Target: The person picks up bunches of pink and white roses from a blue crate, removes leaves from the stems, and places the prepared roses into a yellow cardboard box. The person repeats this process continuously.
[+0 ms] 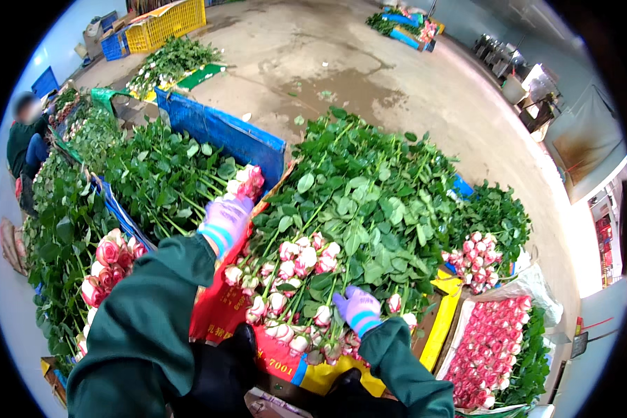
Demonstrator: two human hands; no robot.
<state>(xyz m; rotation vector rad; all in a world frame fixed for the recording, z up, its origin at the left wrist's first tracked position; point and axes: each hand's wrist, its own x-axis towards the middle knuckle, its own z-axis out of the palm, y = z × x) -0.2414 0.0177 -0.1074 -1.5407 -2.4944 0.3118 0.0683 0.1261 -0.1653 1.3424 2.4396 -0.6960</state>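
My left hand [228, 218], in a lilac glove with a blue striped cuff, reaches to a small group of pink and white roses [247, 182] by the blue board; whether it grips them is hidden. My right hand [359, 307], gloved alike, is among rose stems and blooms at the front of the middle pile, thumb apart from the fingers; its hold is unclear. Pink-edged white roses [305, 257] lie in that pile with their leafy stems [366, 209] pointing away from me. Red printed sacking [224, 303] lies under the near blooms.
A blue board [219, 128] stands behind the left bins. More roses [109, 261] lie at left. At right are a rose bunch [478, 261] and a packed block of roses [488, 350]. A person [27, 136] sits far left. A yellow crate [164, 26] stands behind on the wet floor.
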